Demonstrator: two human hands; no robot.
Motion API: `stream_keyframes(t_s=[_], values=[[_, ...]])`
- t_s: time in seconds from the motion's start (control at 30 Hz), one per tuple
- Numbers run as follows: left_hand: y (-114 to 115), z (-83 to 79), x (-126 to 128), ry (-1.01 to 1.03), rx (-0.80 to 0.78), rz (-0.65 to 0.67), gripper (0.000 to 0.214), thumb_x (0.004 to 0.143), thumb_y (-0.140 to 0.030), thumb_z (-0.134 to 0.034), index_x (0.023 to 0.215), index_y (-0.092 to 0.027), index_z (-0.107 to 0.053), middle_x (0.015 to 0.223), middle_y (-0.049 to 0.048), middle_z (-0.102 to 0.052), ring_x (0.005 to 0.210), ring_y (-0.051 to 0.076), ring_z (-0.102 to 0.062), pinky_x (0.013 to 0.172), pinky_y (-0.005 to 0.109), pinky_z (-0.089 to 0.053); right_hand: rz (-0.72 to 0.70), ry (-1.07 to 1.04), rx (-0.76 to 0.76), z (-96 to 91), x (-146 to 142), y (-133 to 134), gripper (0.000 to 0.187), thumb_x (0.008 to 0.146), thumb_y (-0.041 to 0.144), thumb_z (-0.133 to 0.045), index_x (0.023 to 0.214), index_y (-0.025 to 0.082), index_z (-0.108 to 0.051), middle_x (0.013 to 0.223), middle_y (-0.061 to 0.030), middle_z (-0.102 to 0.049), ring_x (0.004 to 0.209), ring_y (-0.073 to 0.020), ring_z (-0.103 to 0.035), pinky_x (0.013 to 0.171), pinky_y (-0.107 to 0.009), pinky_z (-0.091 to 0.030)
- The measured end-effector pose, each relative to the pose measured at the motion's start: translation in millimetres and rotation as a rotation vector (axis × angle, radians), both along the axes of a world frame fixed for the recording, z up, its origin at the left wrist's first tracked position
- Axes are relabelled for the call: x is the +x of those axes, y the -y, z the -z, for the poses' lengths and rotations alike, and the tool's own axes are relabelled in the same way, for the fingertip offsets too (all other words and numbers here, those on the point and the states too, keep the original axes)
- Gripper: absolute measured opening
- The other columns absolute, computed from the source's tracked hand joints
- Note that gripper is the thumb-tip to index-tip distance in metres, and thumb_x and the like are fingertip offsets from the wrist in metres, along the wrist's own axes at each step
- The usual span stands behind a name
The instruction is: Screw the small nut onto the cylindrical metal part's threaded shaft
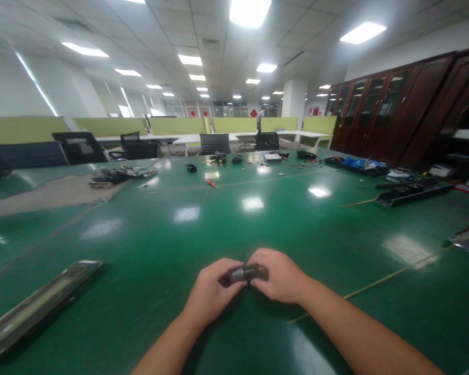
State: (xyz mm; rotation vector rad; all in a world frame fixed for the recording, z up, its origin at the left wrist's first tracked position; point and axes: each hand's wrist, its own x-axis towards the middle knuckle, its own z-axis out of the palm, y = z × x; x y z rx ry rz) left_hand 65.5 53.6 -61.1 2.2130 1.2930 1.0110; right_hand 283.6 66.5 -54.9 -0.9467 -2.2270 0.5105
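Observation:
Both my hands meet low over the green table, near its front edge. My left hand is closed round the left end of a small dark cylindrical part with a grey band. Its right end is gripped by the curled fingers of my right hand. The part lies level between the two hands, just above the tabletop.
A long flat metal strip lies at the front left. A thin rod runs off to the right. A red-handled screwdriver, small parts and black trays lie farther back. Office chairs and dark wooden cabinets stand beyond.

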Motion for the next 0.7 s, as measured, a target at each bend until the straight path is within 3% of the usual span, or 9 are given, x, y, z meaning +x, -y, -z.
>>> stream_keyframes(t_s=[0.33, 0.7], values=[[1.3, 1.7, 4.7, -0.014, 0.049, 0.108, 0.023, 0.083, -0.03, -0.072, 0.106, -0.027, -0.07, 0.101, 0.002, -0.071, 0.092, 0.018, -0.066, 0.083, 0.027, -0.05, -0.01, 0.01, 0.09, 7.5, -0.7, -5.4, 0.013, 0.078, 0.018, -0.067, 0.09, 0.02, -0.072, 0.09, -0.0037, -0.072, 0.086, -0.0185, -0.065, 0.079, -0.028, -0.048], [3.5, 5.2, 4.2, -0.018, 0.101, 0.07, 0.025, 0.082, -0.028, -0.074, 0.107, -0.027, -0.07, 0.1, -0.0004, -0.071, 0.091, 0.016, -0.066, 0.082, 0.025, -0.051, -0.003, 0.027, 0.072, 5.7, -0.2, -3.9, 0.013, 0.08, 0.022, -0.067, 0.091, 0.02, -0.075, 0.091, -0.0032, -0.073, 0.085, -0.0176, -0.067, 0.079, -0.027, -0.048]])
